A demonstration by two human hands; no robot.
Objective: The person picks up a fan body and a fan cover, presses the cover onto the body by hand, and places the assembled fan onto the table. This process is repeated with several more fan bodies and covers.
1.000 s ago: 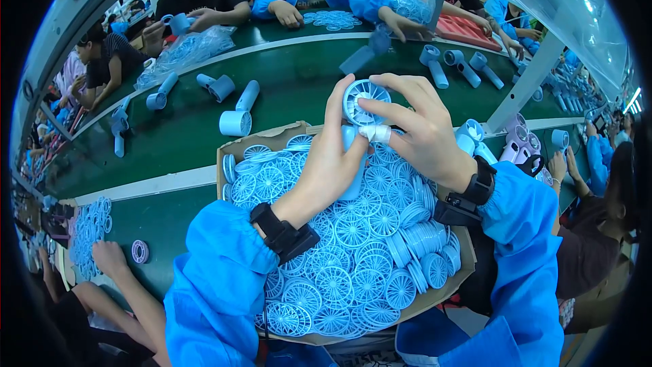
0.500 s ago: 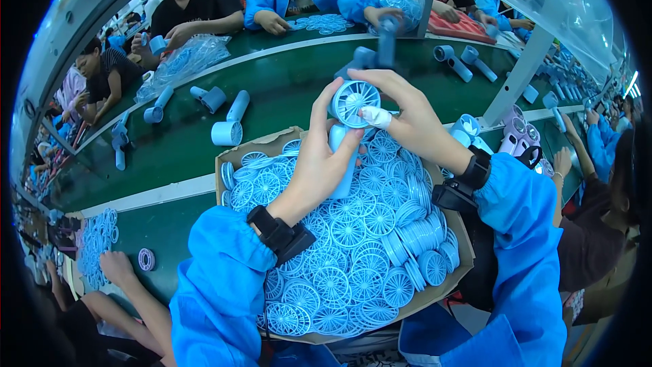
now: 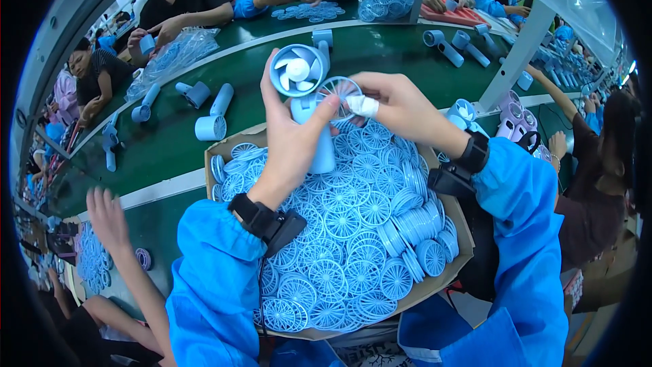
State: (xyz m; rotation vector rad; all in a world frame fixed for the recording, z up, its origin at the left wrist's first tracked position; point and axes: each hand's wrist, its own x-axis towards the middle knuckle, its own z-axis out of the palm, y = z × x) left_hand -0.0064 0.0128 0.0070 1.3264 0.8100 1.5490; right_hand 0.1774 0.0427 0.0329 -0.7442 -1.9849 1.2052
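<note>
My left hand is closed around a light-blue handheld fan. The fan's round head faces me with its blades bare, and its handle hangs down below my fingers. Just right of the head, a light-blue round spoked fan grille is pinched in my right hand, which has white tape on one finger. My left thumb reaches across to the grille's near edge. Underneath both hands lies a heap of the same spoked grilles in an open cardboard box.
Beyond the box runs a green conveyor belt carrying several blue fan bodies. A grey metal post rises at the right. Co-workers sit across the belt and on both sides; one bare arm reaches in at the left.
The grille has come away from the front of the fan head, so the blades now show. The fan has moved left. At the left, a co-worker's hand has risen.
</note>
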